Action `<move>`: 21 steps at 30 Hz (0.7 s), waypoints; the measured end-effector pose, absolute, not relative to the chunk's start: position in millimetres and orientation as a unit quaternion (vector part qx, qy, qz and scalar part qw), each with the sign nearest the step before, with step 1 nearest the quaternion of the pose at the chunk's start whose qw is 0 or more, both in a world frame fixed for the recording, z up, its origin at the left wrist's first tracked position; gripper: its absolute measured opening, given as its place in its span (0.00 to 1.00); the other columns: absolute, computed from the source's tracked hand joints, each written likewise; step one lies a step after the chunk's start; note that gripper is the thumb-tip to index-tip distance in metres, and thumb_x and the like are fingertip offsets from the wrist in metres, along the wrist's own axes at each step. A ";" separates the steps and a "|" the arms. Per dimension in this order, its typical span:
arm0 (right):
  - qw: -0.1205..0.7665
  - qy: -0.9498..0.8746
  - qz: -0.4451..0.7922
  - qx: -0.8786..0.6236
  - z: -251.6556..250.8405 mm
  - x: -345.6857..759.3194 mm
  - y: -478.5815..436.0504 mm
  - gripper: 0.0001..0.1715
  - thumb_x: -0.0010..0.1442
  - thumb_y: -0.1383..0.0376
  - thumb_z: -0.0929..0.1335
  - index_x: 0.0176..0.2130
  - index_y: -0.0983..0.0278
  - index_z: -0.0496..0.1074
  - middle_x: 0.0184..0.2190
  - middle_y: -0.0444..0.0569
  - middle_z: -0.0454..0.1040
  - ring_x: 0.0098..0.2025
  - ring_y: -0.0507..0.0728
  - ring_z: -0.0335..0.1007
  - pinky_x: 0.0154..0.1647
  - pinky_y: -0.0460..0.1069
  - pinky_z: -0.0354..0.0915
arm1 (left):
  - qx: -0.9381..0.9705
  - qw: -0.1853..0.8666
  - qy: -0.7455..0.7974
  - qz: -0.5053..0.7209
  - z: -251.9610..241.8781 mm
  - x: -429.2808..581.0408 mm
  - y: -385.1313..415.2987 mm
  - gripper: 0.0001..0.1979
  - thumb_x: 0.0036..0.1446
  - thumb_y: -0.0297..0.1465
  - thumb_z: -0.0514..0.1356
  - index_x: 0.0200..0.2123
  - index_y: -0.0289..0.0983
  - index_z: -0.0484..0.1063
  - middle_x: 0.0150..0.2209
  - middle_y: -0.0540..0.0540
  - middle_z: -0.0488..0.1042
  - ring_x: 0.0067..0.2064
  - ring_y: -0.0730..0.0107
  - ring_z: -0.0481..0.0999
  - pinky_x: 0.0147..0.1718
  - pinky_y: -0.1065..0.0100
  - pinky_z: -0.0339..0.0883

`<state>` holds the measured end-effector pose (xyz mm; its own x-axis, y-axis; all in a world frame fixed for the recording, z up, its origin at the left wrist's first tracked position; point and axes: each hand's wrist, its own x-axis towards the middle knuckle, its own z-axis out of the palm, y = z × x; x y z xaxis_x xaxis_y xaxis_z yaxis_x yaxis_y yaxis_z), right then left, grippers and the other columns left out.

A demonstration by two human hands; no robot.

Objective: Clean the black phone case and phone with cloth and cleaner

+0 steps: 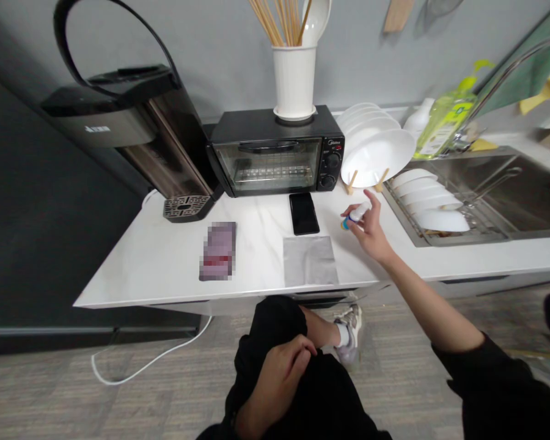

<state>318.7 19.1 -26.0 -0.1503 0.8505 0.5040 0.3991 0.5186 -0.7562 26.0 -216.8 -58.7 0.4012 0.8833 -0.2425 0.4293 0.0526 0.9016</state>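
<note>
While the left hand (284, 370) lies over the dark-clothed lap, palm hidden, so no telling whether that grip is open or closed, here's the right hand (372, 231) with its fingers closed around a small bottle (359, 211)! It's tilted, out over the tabletop (256, 244) in front of the white plates (376, 156). And to its left, the black phone (304, 214) lies flat before the toaster oven (275, 159), a grey cloth (310, 261) spread nearer the front edge.
</note>
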 end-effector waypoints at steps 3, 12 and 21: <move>0.496 -0.706 0.216 -0.457 -33.6 333.0 73.1 0.52 0.64 0.56 0.68 0.74 0.58 0.38 0.49 0.56 0.73 0.51 0.63 0.75 0.49 0.61 0.76 | 0.664 0.520 0.500 0.197 -59.8 26.1 -215.2 0.20 0.73 0.43 0.48 0.42 0.41 0.77 0.29 0.51 0.74 0.31 0.68 0.72 0.33 0.69 0.62; 0.490 -0.700 0.131 -0.502 -44.0 344.8 87.4 0.59 0.61 0.46 0.70 0.75 0.59 0.38 0.56 0.61 0.72 0.56 0.67 0.74 0.53 0.65 0.74 | 0.687 0.482 0.490 0.237 -53.5 25.5 -204.7 0.16 0.73 0.39 0.52 0.40 0.42 0.77 0.38 0.48 0.81 0.40 0.66 0.79 0.41 0.69 0.68; 0.455 -0.746 0.030 -0.486 -14.4 314.1 21.4 0.16 0.71 0.59 0.61 0.51 0.59 0.74 0.38 0.52 0.79 0.37 0.61 0.76 0.44 0.55 0.71 | 0.745 0.223 0.568 0.269 32.4 18.9 -66.9 0.15 0.72 0.44 0.54 0.49 0.43 0.75 0.36 0.50 0.80 0.36 0.67 0.79 0.39 0.67 0.68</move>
